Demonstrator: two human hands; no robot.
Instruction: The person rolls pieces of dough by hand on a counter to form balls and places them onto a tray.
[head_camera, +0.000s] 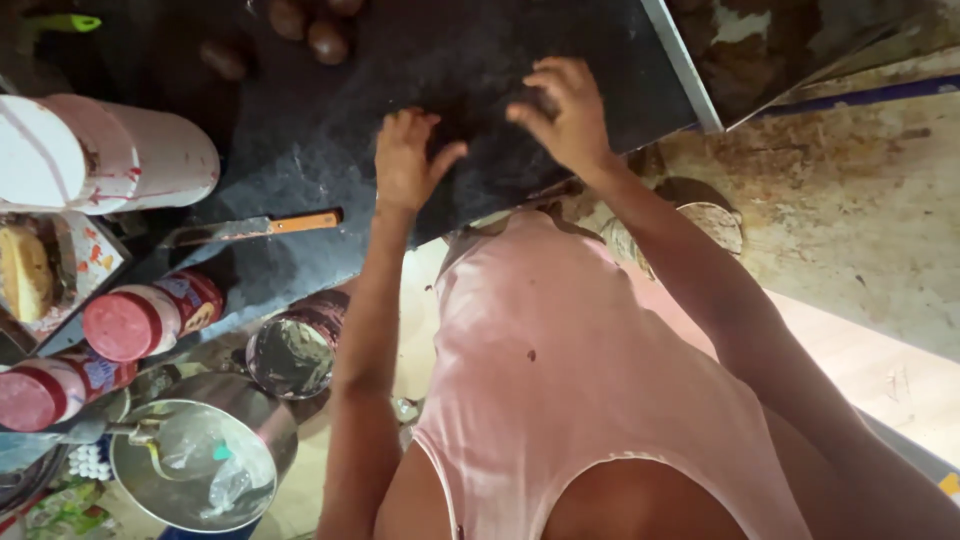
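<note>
- The left hand (408, 160) lies palm down on the dark stone tabletop (330, 130), fingers loosely curled with the thumb spread out; its grip is released, nothing in it, and it looks to be bracing against the slab
- The right hand (565, 110) is on the same slab just beside it, fingers arched so the tips press the surface; nothing is grasped here either
- An orange-handled knife (255, 228) lies flat near the slab's front edge, apart from the left hand, blade pointing away from it
- Brown round vegetables (310, 30), likely potatoes, sit at the far side of the slab, well apart from both hands
- A large white container (100, 155) lies on its side at the left
- Below the edge stand red-lidded jars (135, 322), an open tin (292, 352) and a steel bowl (195, 478) holding crumpled plastic, stored low and clear of the slab
</note>
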